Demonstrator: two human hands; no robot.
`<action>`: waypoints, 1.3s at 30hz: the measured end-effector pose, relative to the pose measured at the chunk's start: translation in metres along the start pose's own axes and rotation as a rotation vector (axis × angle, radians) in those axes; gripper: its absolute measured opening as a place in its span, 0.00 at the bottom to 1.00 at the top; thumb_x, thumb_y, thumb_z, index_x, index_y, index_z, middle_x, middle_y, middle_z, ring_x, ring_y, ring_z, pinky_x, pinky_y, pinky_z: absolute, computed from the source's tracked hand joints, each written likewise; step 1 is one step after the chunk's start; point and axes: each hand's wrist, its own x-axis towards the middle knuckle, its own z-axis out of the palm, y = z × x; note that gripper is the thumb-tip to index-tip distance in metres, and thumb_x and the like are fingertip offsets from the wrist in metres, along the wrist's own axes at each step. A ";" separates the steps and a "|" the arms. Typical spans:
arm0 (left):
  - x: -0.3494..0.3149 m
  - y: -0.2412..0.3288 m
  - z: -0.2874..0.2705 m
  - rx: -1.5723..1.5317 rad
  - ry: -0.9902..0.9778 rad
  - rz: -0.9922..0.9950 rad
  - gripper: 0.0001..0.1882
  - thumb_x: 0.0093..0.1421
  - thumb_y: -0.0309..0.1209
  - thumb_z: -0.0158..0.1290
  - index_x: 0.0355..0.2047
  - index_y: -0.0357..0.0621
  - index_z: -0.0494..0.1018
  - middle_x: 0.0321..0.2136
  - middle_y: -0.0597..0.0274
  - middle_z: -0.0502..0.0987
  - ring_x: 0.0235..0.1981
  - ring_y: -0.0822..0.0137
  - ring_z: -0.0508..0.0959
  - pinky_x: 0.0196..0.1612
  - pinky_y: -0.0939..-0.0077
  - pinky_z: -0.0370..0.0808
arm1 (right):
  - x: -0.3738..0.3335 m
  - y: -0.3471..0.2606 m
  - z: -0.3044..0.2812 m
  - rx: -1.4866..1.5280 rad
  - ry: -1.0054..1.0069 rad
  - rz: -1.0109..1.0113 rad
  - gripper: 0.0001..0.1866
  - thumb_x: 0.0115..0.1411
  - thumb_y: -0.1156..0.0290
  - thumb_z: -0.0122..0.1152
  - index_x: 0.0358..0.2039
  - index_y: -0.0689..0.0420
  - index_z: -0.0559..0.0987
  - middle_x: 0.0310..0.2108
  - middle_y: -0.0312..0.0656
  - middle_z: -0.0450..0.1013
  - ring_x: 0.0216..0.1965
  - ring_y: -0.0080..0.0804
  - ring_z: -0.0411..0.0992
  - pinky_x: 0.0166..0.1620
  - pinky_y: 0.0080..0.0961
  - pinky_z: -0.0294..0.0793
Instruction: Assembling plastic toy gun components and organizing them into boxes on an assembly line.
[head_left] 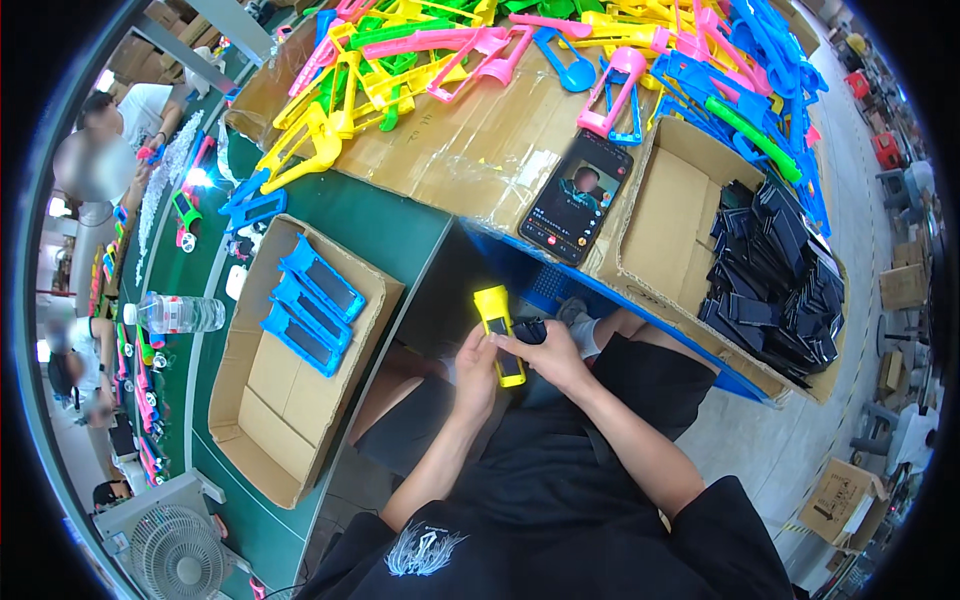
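A yellow flashlight-shaped plastic casing [490,300] stands roughly upright above my lap, a dark panel set in its face. My left hand [476,362] grips its left side, fingers closed round the lower half. My right hand [558,358] is closed on small dark panels [530,331] right beside the casing, its fingertips close to the casing's face. How many panels it holds is hidden by the fingers. To the left, a cardboard tray [270,400] holds several blue casings [312,310] with dark panels in them.
An open cardboard box [672,205] at the right holds many black panels [770,280]. Beside it lies a phone [575,200] on a carton top. Yellow casings [320,140], pink and blue ones are heaped behind. A bottle [180,313] and fan [178,545] stand left; people [145,115] work beyond.
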 end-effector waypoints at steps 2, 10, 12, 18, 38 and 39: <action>0.003 0.003 0.003 0.038 0.052 0.002 0.18 0.74 0.29 0.44 0.61 0.36 0.66 0.47 0.60 0.78 0.46 0.72 0.79 0.54 0.76 0.75 | 0.006 0.010 0.002 0.050 0.020 -0.022 0.17 0.55 0.60 0.75 0.31 0.63 0.83 0.22 0.31 0.75 0.24 0.16 0.71 0.28 0.20 0.69; 0.010 -0.002 -0.006 0.106 0.020 -0.074 0.19 0.75 0.32 0.42 0.62 0.37 0.67 0.45 0.59 0.79 0.43 0.70 0.80 0.51 0.74 0.77 | 0.024 0.025 0.002 0.329 -0.100 0.013 0.14 0.61 0.67 0.70 0.43 0.58 0.78 0.25 0.26 0.72 0.26 0.12 0.68 0.30 0.16 0.68; 0.014 -0.007 -0.017 0.077 0.021 -0.125 0.19 0.75 0.32 0.42 0.62 0.37 0.67 0.46 0.60 0.79 0.44 0.71 0.79 0.52 0.74 0.76 | 0.028 0.029 0.000 0.251 -0.114 0.031 0.17 0.60 0.66 0.71 0.45 0.59 0.77 0.27 0.28 0.72 0.27 0.13 0.68 0.31 0.16 0.68; 0.021 -0.009 -0.015 -0.068 0.148 -0.268 0.17 0.75 0.33 0.42 0.58 0.42 0.72 0.44 0.67 0.78 0.44 0.75 0.77 0.51 0.77 0.73 | 0.035 0.048 0.006 0.007 0.008 -0.242 0.14 0.62 0.65 0.68 0.43 0.60 0.79 0.30 0.34 0.75 0.32 0.18 0.73 0.36 0.20 0.73; 0.028 -0.015 -0.021 0.104 0.118 -0.265 0.15 0.75 0.35 0.43 0.52 0.41 0.75 0.32 0.72 0.76 0.29 0.80 0.72 0.38 0.83 0.71 | 0.043 0.048 0.009 -0.118 0.088 -0.229 0.21 0.57 0.62 0.72 0.46 0.62 0.80 0.35 0.38 0.78 0.31 0.23 0.75 0.32 0.21 0.74; 0.027 -0.014 -0.021 0.115 0.113 -0.262 0.15 0.75 0.35 0.43 0.52 0.40 0.75 0.32 0.71 0.77 0.30 0.80 0.73 0.39 0.83 0.71 | 0.042 0.045 0.009 -0.151 0.101 -0.263 0.22 0.57 0.61 0.73 0.46 0.63 0.80 0.37 0.42 0.79 0.33 0.27 0.77 0.35 0.25 0.75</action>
